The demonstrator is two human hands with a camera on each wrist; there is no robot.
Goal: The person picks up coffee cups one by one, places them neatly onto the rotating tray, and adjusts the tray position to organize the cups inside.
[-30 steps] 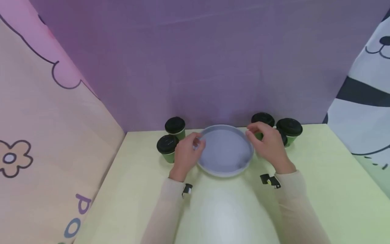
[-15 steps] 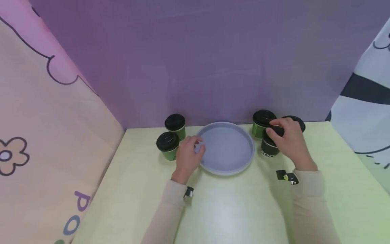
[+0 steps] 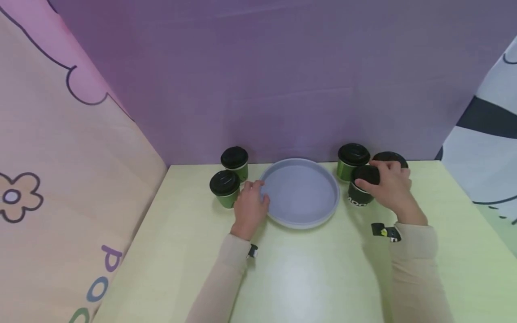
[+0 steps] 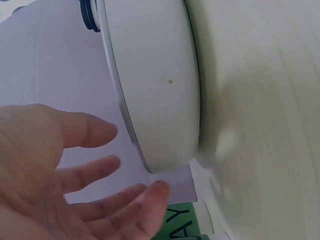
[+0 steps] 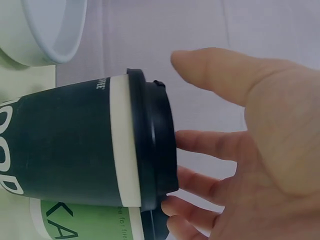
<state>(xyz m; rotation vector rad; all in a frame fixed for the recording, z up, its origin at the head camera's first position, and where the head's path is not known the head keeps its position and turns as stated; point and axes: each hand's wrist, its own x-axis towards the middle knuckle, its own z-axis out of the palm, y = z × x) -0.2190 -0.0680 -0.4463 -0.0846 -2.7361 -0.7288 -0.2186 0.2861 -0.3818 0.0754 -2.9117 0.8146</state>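
Observation:
My right hand (image 3: 392,188) is over a dark paper cup (image 3: 357,195) with a black lid, at the right of a grey round plate (image 3: 300,193). In the right wrist view the thumb stands apart from the lid (image 5: 155,140), and the loosely spread fingers (image 5: 205,147) reach past its far side. My left hand (image 3: 249,208) hovers at the plate's left rim, fingers relaxed and holding nothing. Beside it stands a green lidded cup (image 3: 227,197). The left wrist view shows the plate's pale outer wall (image 4: 155,85) close to the fingertips.
Another green cup (image 3: 236,166) stands behind the left one. Back right are a green cup (image 3: 348,168) and a black-lidded cup (image 3: 389,157), partly hidden by my right hand. A purple backdrop (image 3: 258,89) closes off the table's (image 3: 299,273) far edge.
My right hand has moved right, from the plate's right rim to over the dark cup, uncovering more of that cup. My left hand has stayed near the plate's left rim.

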